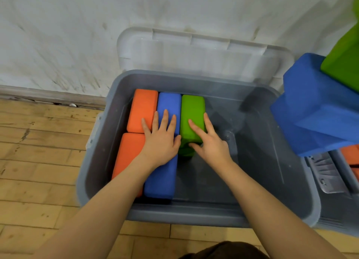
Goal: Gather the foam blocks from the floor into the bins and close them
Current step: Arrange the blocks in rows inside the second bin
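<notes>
A grey bin [194, 216] stands open on the floor, its clear lid [204, 51] tipped back against the wall. Inside, on the left, lie two orange blocks [143, 109] [128, 154], two blue blocks [169, 105] [161, 181] and a green block [192, 111]. My left hand [161, 140] lies flat with spread fingers across the far orange and blue blocks. My right hand [209, 142] holds the near end of the green block, fingers on its top and thumb under its end. The bin's right half holds no blocks.
At the right edge a large blue block [314, 111] with a green block [343, 60] on it sits over a second grey bin [330, 200], where orange blocks [351, 154] show. A white wall and baseboard run behind. Wooden floor lies to the left.
</notes>
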